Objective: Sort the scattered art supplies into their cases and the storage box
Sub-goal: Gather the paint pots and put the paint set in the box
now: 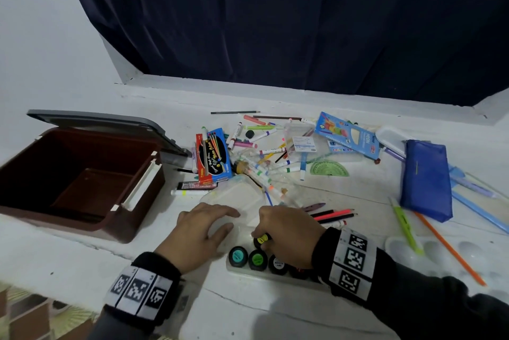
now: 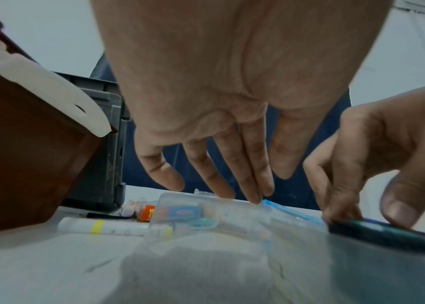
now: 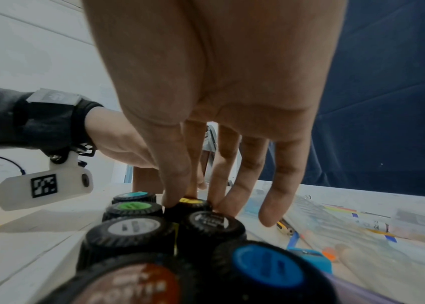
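The right hand (image 1: 286, 232) pinched the yellow-capped paint jar (image 3: 192, 202) between thumb and fingertips, seating it beside the teal and green jars in the clear plastic case (image 1: 248, 271) at the table's near edge. The left hand (image 1: 198, 232), fingers extended, rested on the case lid (image 1: 237, 196). Judged next: release the jar, then close the lid; the brown storage box (image 1: 137, 174) stood open at left.
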### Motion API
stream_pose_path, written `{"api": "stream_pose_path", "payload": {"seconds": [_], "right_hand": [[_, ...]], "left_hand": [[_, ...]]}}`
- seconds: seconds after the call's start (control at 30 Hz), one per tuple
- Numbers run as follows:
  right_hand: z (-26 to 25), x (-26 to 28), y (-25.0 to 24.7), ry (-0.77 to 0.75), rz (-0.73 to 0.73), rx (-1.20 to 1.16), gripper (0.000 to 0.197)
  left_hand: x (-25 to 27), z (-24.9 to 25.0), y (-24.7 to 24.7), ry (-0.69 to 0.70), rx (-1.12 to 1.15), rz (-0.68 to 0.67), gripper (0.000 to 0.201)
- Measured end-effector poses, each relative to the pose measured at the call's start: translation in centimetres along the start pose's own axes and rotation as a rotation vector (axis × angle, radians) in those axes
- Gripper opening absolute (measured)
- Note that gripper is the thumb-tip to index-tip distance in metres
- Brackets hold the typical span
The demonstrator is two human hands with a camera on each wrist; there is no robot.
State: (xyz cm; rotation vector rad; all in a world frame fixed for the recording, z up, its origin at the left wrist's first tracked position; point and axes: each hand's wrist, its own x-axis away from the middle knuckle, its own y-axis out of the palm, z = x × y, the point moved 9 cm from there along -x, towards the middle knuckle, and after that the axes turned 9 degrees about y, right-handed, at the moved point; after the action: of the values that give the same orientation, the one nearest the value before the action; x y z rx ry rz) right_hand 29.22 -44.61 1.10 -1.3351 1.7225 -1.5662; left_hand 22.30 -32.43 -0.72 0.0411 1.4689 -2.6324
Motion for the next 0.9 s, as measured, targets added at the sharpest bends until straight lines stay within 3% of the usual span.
{"api": "stream_pose_path", "payload": {"seconds": [0.1, 0.17, 0.23, 0.37, 0.57, 0.67, 0.83, 0.9], "right_hand": [[0.3, -0.3, -0.4, 0.043, 0.012, -0.011, 0.029], [0.7, -0.6, -0.7, 0.067, 0.006, -0.031, 0.03], [1.0, -0.8, -0.7, 0.079, -0.01, -0.059, 0.032], [1.3, -0.8, -0.6, 0.042, -0.049, -0.084, 0.03], [7.4, -2.1, -4.4, 0.203, 0.178, -0.265, 0.024], [9.5, -3.8, -4.5, 0.284, 0.15, -0.188, 0.042], [10.6, -6.8, -1.4, 0.365, -0.07, -0.074, 0.086], [10.7, -7.5, -0.9, 0.372, -0.113, -0.062, 0.091]], "left_hand": [[-2.5, 0.6, -2.1, 0.001, 0.011, 0.015, 0.017], [-4.8, 0.0, -3.8, -0.035, -0.039, 0.043, 0.012], [-7.5, -1.4, -4.7, -0.095, -0.122, 0.025, 0.015], [-12.4, -3.7, -3.9, -0.16, -0.301, -0.168, 0.021], [-15.1, -4.9, -3.5, -0.187, -0.293, -0.222, 0.034], [-15.1, -5.3, -3.2, -0.186, -0.262, -0.209, 0.032], [-14.7, -5.6, -2.7, -0.163, -0.183, -0.185, 0.035], [-14.8, -5.7, -2.6, -0.149, -0.169, -0.181, 0.037]]}}
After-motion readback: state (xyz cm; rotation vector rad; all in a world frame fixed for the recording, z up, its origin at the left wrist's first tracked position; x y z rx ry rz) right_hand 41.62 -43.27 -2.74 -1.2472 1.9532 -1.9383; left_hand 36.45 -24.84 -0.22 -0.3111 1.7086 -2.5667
